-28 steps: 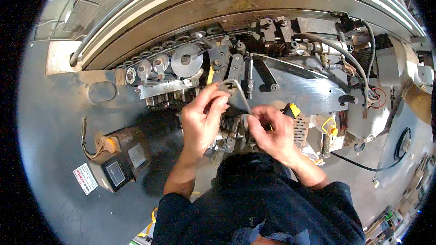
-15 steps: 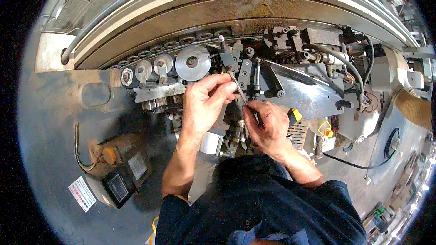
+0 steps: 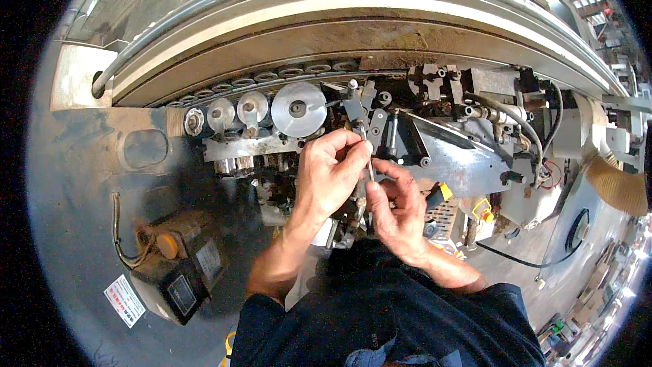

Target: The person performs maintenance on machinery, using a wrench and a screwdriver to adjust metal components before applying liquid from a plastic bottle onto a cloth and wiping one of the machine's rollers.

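My left hand (image 3: 333, 173) is closed, its thumb and forefinger pinching a thin metal rod (image 3: 370, 171) near the upper end. My right hand (image 3: 397, 212) has its fingers curled, with the thumb at the rod's lower end and the forefinger beside it. Both hands hover over the middle of an oily machine. Just beyond the fingertips stands a dark metal bracket (image 3: 354, 110) with a pin on top. A narrow grey link with holes (image 3: 376, 126) lies beside it. My fingers partly hide the parts beneath.
Left of the hands sit a large steel disc (image 3: 298, 109) and smaller rollers (image 3: 252, 106). A flat metal plate (image 3: 462, 156), cables (image 3: 502, 107) and a ribbed tan hose (image 3: 613, 180) lie right. A box-shaped unit with an orange cap (image 3: 167, 245) stands lower left. A long rail (image 3: 285, 30) crosses behind.
The machine sits slightly lower and further right in view. My left hand has shifted down and right with the rod, which stands more upright. My right hand's fingers have loosened and spread somewhat.
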A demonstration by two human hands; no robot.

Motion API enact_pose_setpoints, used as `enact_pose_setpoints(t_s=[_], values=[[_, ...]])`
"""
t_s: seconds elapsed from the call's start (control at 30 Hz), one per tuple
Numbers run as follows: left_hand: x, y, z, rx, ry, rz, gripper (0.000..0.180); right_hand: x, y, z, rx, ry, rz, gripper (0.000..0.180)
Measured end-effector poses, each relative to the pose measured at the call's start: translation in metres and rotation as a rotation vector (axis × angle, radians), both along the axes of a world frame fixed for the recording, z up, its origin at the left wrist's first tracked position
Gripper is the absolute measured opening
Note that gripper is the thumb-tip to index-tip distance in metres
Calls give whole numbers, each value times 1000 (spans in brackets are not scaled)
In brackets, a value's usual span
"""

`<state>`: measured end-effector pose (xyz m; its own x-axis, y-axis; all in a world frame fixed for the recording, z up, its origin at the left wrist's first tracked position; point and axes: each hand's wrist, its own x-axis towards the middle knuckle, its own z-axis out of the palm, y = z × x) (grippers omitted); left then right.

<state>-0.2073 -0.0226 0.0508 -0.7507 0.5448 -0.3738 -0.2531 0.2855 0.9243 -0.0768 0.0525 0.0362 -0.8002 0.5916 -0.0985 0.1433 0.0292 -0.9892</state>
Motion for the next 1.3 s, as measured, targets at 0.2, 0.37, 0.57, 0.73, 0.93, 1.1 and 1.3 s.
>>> enact_pose_setpoints(t_s=[0.2, 0.37, 0.57, 0.73, 0.93, 1.1, 1.3], values=[[2, 0, -5, 42, -44, -35, 19, 7, 21, 5, 198, -71, 130, 33], [3, 6, -1, 37, -45, -40, 22, -7, 30, 22, 430, -68, 195, 42], [12, 7, -7, -15, 43, -75, 27, -12, 46, 19, 601, 24, 377, 51], [21, 10, 1, -21, 22, 30, 27, -11, 60, 16, 693, 51, 544, 60], [29, 19, -4, 141, 69, 179, 25, -18, 70, 25, 667, 22, 673, 58], [14, 13, 0, 112, -124, -40, 26, 3, 22, 27, 98, -240, 80, 39], [31, 24, -11, 829, -1020, 302, 36, 1, 41, 40, -1003, -336, -8, 27]])
